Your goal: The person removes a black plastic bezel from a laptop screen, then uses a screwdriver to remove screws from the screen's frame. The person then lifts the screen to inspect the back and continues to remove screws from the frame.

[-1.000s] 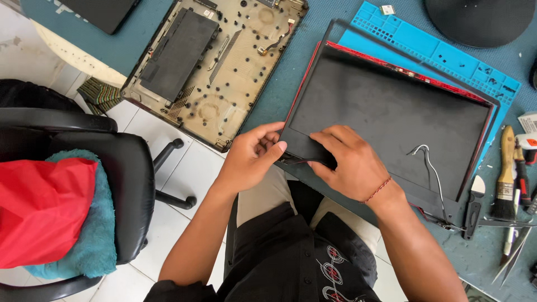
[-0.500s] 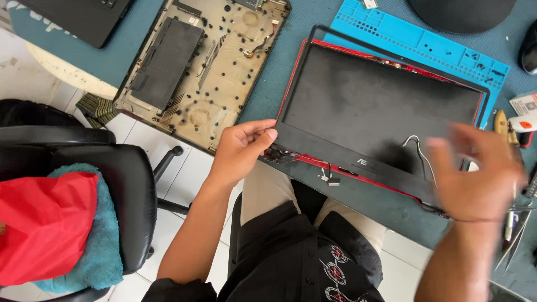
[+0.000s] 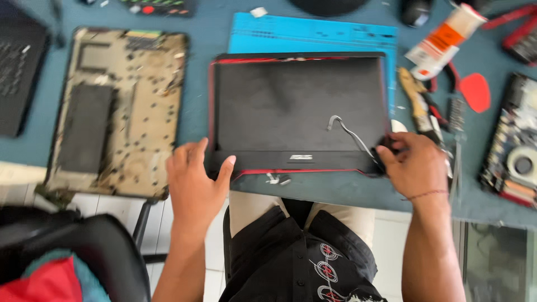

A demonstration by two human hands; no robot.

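On the teal work mat [image 3: 313,193] at the table's near edge lies the black laptop screen assembly with red trim [image 3: 299,112], face up and square to the person. Left hand [image 3: 196,182] sits at its lower-left corner, fingers spread and mostly straight, thumb tip touching the bottom bezel edge; it presses or steadies rather than clamping. Right hand [image 3: 417,165] is at the lower-right corner, fingers curled around the hinge end, closed on that corner; exact grip is partly hidden by the knuckles. Thin grey display cable [image 3: 347,131] runs loose across the panel from its middle to the right hinge, close to the right fingers.

Judgement: the work in hand looks like handling the bezel or hinge at the bottom edge. Doing it well calls for even pressure from both corners, no twisting of the panel, and keeping the cable clear of pinching at the right hinge. A small loose part [image 3: 279,179] just below the bottom edge could roll off the near side.

Nearby: beige dusty laptop bottom case [image 3: 117,112] to the left, blue silicone repair mat [image 3: 313,36] under the far edge, wooden-handled brush [image 3: 417,100] and orange-white tube [image 3: 444,36] to the right.
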